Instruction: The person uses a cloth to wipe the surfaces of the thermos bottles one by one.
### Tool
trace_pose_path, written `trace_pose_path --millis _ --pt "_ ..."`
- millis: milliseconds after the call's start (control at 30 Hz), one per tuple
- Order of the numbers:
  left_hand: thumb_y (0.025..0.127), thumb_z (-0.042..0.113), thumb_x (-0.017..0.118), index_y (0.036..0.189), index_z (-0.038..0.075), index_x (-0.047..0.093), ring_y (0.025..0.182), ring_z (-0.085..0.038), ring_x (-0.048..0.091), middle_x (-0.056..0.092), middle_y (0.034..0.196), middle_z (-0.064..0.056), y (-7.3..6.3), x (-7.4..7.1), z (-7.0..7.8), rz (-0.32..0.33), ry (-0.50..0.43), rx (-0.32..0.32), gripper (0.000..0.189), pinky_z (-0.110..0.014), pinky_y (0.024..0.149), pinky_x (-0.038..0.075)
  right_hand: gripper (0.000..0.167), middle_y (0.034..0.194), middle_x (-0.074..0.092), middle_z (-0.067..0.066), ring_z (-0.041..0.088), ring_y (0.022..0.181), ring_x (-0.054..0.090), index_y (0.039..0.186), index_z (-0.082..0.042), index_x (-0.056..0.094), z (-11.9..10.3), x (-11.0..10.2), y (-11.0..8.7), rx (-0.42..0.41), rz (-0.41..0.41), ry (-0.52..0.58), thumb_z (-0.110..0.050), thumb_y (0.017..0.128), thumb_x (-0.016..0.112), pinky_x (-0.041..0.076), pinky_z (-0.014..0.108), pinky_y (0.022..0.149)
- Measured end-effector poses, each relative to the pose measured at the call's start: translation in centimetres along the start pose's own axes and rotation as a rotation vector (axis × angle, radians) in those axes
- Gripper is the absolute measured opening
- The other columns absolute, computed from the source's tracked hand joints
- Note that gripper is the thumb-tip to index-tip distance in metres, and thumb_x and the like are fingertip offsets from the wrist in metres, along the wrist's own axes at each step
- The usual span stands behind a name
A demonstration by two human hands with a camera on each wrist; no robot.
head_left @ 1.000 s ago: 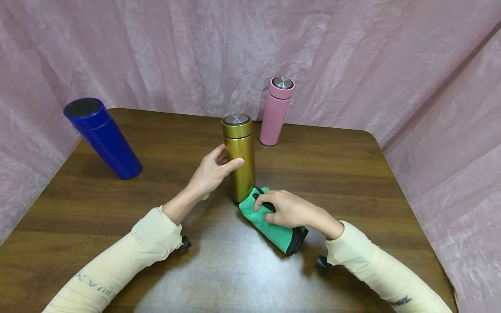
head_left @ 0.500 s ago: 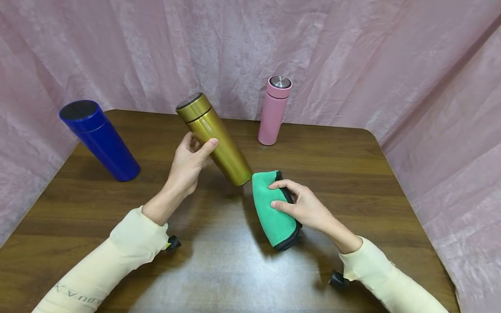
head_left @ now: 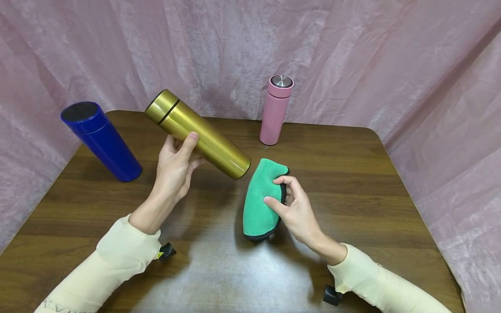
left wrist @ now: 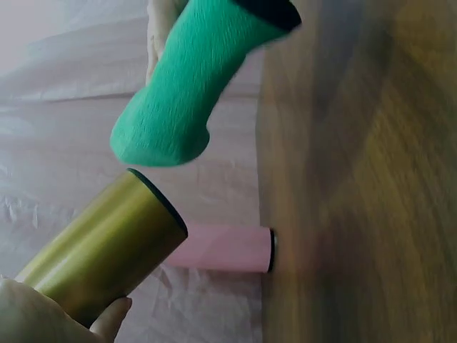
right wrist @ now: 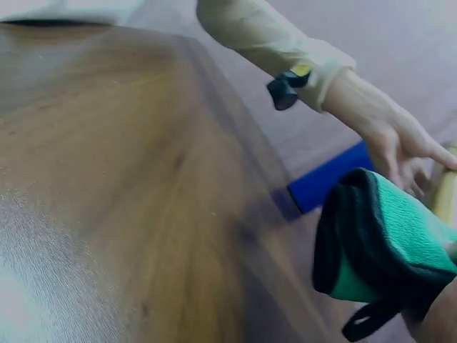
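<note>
My left hand (head_left: 172,169) grips a gold thermos bottle (head_left: 203,137) around its middle. The bottle is lifted off the table and tilted, its lid up to the left and its base down to the right. My right hand (head_left: 295,208) pinches a folded green cloth (head_left: 260,200) with dark edging, held just right of the bottle's base. In the left wrist view a small gap parts the cloth (left wrist: 178,93) from the bottle's base (left wrist: 136,221). A black loop (right wrist: 371,318) hangs from the cloth in the right wrist view.
A blue thermos bottle (head_left: 103,141) stands at the left of the wooden table (head_left: 352,187). Towards the back edge stands a pink thermos bottle (head_left: 275,111). Pink curtain (head_left: 219,52) hangs behind and at the sides.
The gold bottle, upright on the table a second ago, has been lifted, moved left and tilted further over. The right hand has raised the cloth from the table and turned it.
</note>
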State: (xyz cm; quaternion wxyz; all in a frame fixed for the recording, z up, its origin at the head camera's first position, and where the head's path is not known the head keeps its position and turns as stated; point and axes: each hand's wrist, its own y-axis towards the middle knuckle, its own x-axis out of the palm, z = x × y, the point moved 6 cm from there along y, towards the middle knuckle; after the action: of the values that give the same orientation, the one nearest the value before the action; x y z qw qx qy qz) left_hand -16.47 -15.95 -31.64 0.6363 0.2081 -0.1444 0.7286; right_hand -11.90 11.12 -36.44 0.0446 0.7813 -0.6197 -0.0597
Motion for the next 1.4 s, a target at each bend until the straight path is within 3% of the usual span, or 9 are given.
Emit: trace_pose_path --millis 167,300,533,800,933,1100,1267,1400 --pt "0.102 0.031 0.067 0.128 0.014 0.046 0.093 -0.016 0.068 0.062 0.111 -0.003 -0.6 0.0 -0.5 -0.006 -0.005 -0.051 0.037 -0.038 0.093 0.057 0.043 0.11 0.064 0.018 0.02 0.099 0.064 0.125 0.003 0.051 -0.5 1.3 -0.2 -0.101 0.027 -0.012 0.011 0.089 0.074 0.058 0.027 0.082" --pt "0.103 0.031 0.066 0.13 0.012 0.045 0.092 -0.016 0.069 0.064 0.109 -0.002 -0.9 -0.1 -0.8 0.012 -0.022 -0.062 0.039 -0.039 0.092 0.058 0.041 0.115 0.061 0.017 0.021 0.1 0.065 0.123 0.003 0.051 -1.0 2.0 0.2 -0.15 0.055 -0.002 0.011 0.09 0.073 0.059 0.028 0.083" --pt "0.103 0.032 0.066 0.13 0.011 0.045 0.093 -0.018 0.069 0.065 0.111 -0.006 -1.2 -0.1 -0.9 0.02 -0.042 -0.076 0.04 -0.037 0.09 0.059 0.036 0.117 0.059 0.013 0.023 0.098 0.065 0.121 0.002 0.053 -1.7 1.9 1.0 -0.183 0.136 -0.021 0.007 0.091 0.072 0.059 0.029 0.08" --pt "0.105 0.031 0.063 0.13 0.012 0.047 0.093 -0.018 0.069 0.066 0.11 -0.006 -1.5 0.1 -0.5 0.006 -0.062 -0.045 0.036 -0.038 0.086 0.06 0.032 0.113 0.06 0.011 0.023 0.092 0.064 0.118 0.0 0.055 -2.2 1.5 2.1 -0.197 0.175 -0.069 0.005 0.091 0.071 0.058 0.027 0.075" --pt "0.106 0.03 0.062 0.129 0.012 0.047 0.093 -0.018 0.069 0.067 0.109 -0.005 -1.7 0.3 -0.3 -0.001 -0.078 -0.027 0.033 -0.039 0.085 0.06 0.031 0.111 0.061 0.011 0.023 0.092 0.064 0.118 -0.002 0.055 -1.8 1.3 3.1 -0.158 0.17 -0.071 0.004 0.092 0.069 0.059 0.029 0.075" --pt "0.106 0.028 0.062 0.13 0.012 0.047 0.097 -0.018 0.069 0.067 0.111 -0.004 -1.8 0.5 -0.3 -0.014 -0.093 -0.02 0.033 -0.039 0.088 0.059 0.03 0.108 0.064 0.014 0.021 0.092 0.065 0.118 -0.003 0.054 -0.4 1.6 3.8 -0.045 0.141 -0.01 0.006 0.093 0.067 0.059 0.03 0.074" --pt "0.106 0.028 0.062 0.131 0.011 0.046 0.098 -0.02 0.068 0.065 0.112 -0.005 -1.8 0.9 -0.4 -0.027 -0.132 -0.008 0.034 -0.04 0.089 0.058 0.031 0.109 0.064 0.015 0.02 0.092 0.065 0.119 -0.004 0.053 0.8 2.5 3.4 0.077 0.115 0.055 0.005 0.093 0.067 0.06 0.031 0.074" --pt "0.105 0.03 0.063 0.13 0.011 0.046 0.096 -0.02 0.067 0.064 0.111 -0.005 -1.5 1.1 -0.5 -0.017 -0.179 -0.003 0.035 -0.038 0.085 0.059 0.033 0.116 0.063 0.014 0.02 0.096 0.062 0.121 -0.003 0.052 1.6 3.4 2.7 0.127 0.08 0.088 0.004 0.093 0.068 0.056 0.027 0.076"
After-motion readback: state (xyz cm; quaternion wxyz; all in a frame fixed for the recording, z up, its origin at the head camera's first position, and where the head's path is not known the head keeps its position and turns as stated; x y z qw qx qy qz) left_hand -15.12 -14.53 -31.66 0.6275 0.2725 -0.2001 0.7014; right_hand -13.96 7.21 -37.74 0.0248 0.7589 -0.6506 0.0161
